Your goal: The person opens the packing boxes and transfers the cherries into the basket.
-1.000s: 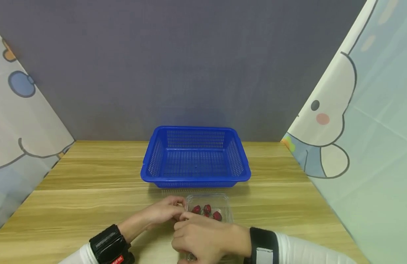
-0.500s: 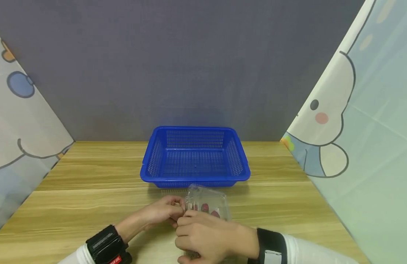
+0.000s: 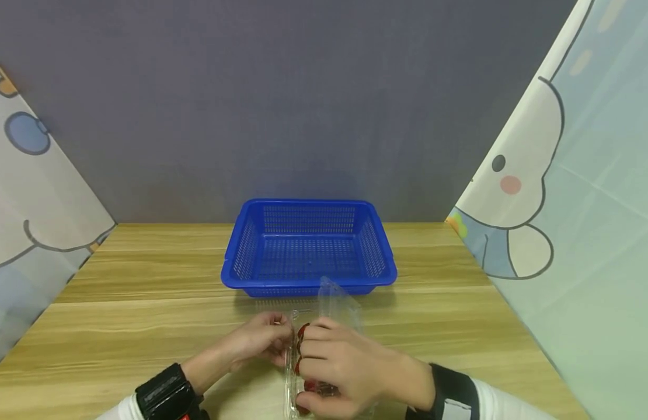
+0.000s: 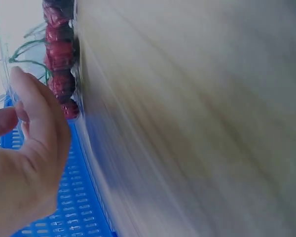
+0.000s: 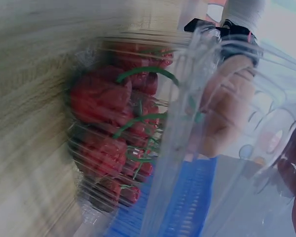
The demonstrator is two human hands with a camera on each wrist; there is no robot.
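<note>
Pinching the near-left rim of a clear plastic clamshell box, the left hand is curling thumb and fingers on its edge, while the right hand is wrapping its fingers over the box from 5 o'clock, clamped on the tray and the raised lid. The box is lying at 6 o'clock on the tabletop, its long axis running from 6 toward 12 o'clock; the lid is standing tilted up, hinged at the right side and leaning toward 1 o'clock. Red cherries with green stems are sitting inside.

The head view is showing the whole layout; the right wrist view, blurred, is showing the cherries piled closely behind the clear wall, which the head view mostly hides under the hand. The left wrist view is showing the left thumb and fingers meeting on the rim beside the fruit.

A blue mesh basket is sitting just beyond the box at 12 o'clock. The tabletop is pale wood grain, backed by a grey-purple wall and flanked by cartoon-printed curtains.
</note>
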